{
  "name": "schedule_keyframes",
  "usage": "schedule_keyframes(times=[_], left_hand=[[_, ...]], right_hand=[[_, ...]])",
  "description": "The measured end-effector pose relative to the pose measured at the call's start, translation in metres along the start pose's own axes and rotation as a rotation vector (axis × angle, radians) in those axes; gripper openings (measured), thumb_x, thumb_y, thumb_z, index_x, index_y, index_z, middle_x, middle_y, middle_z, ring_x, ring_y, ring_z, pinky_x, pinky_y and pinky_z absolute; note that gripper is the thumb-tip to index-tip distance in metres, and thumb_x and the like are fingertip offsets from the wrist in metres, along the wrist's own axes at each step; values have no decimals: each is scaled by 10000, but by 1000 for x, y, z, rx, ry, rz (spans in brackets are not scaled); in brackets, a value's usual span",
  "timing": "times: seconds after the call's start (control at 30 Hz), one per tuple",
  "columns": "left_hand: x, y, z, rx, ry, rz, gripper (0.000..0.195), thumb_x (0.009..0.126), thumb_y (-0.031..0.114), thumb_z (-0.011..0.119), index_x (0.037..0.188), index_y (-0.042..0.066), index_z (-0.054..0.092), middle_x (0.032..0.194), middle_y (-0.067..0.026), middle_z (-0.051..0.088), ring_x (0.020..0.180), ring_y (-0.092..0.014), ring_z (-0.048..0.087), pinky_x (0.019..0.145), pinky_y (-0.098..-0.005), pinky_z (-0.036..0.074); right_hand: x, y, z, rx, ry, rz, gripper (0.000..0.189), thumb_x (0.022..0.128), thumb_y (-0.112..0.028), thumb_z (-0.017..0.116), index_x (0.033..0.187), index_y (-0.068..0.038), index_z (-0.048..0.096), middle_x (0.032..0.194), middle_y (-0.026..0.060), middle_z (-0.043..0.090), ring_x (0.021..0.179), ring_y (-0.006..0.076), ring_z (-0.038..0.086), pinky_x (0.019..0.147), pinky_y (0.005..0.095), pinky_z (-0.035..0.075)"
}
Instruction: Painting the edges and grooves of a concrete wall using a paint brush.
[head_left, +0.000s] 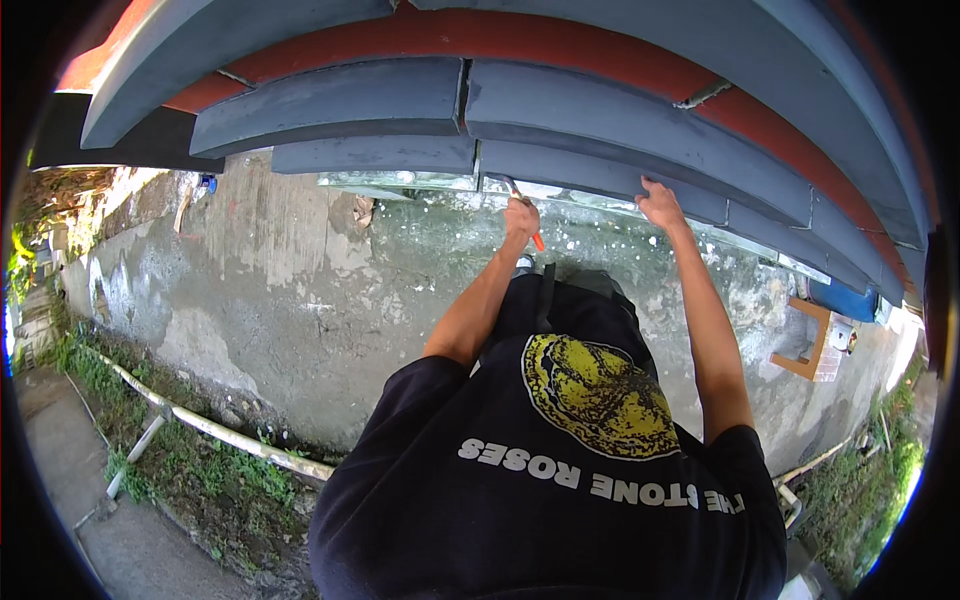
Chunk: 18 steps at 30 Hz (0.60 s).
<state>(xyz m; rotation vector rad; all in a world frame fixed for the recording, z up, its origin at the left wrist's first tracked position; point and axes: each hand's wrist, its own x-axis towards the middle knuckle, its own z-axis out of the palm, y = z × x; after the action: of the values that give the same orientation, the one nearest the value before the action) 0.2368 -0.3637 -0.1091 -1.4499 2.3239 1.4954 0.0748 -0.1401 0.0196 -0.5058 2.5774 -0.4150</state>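
Observation:
In my left hand (521, 219) is a paintbrush (538, 241) with an orange-red handle end. Its head points up at the underside of the lowest grey-painted ledge (570, 163), and the bristles are hard to make out. To the right, my right hand (661, 205) holds nothing that I can see. Its index finger stretches out to the face of the same ledge, while the other fingers are bent. Above it juts a second grey ledge (600, 112), with a dark vertical gap between its sections. A red-painted band (480, 35) runs above that.
Stained concrete ground (262, 300) spreads below me. A small wooden stool (814, 341) with a can on it stands at right, near a blue container (844, 298). A blue can (208, 183) sits at far left. A white pipe (225, 439) borders weeds behind me.

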Motion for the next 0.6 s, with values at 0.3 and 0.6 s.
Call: schedule_keyframes(times=[0.3, 0.6], left_hand=[[-23, 13, 10, 264, -312, 366, 354, 834, 272, 427, 907, -63, 514, 836, -301, 576, 825, -417, 575, 728, -460, 469], [5, -104, -15, 395, -219, 486, 260, 862, 211, 396, 887, -27, 499, 773, -220, 591, 710, -376, 591, 624, -443, 481]], right_hand=[[17, 9, -3, -123, -179, -6, 555, 742, -238, 536, 1243, -22, 429, 1242, 206, 443, 1167, 324, 416, 993, 344, 317], [25, -1, -14, -169, -271, -47, 561, 717, -268, 524, 1227, -44, 458, 1269, 175, 428, 1184, 308, 399, 1002, 343, 310]])
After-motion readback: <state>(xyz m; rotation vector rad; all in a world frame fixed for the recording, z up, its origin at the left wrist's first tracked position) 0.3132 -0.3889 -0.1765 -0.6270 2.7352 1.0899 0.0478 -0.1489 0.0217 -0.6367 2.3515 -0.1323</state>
